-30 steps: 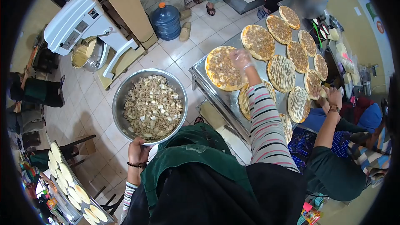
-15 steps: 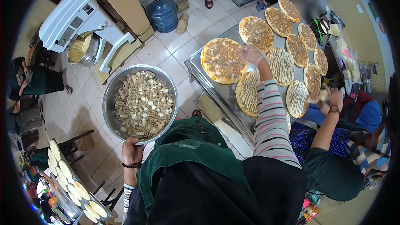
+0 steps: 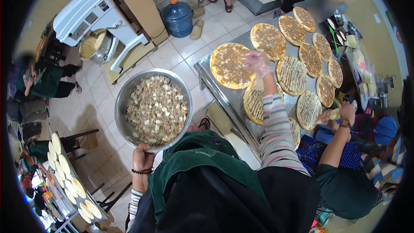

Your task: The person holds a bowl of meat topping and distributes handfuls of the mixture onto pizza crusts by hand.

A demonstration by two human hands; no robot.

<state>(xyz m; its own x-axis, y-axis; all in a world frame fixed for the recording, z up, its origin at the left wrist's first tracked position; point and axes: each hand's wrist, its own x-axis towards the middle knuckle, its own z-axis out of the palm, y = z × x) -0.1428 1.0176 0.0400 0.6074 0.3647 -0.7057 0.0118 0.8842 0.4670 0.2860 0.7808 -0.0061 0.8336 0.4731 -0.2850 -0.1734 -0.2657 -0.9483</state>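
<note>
My left hand (image 3: 143, 159) is closed on the near rim of a large metal bowl (image 3: 122, 113), holding it in front of my apron. Chopped, crumbly filling with pale cubes (image 3: 157, 112) lies inside the bowl. My right hand (image 3: 257, 64), in a clear plastic glove, rests over the right side of a round pizza (image 3: 228, 67) with its fingers stretched out on the topping. That pizza has crumbly brown topping and an orange-yellow edge. Just below my right wrist is a pizza striped with pale sauce (image 3: 254, 103), partly covered by my forearm.
Several more topped pizzas (image 3: 267, 41) lie on the metal table (image 3: 248, 39). A co-worker's hands (image 3: 346, 112) are at its right side. Left stand a dough mixer (image 3: 88, 15) and a blue water jug (image 3: 177, 19). Plain round bases (image 3: 64, 164) fill a tray at lower left.
My right hand has moved slightly left, farther over the pizza, its fingers now lower on the topping. The whole view has shifted a little; my left hand still holds the bowl.
</note>
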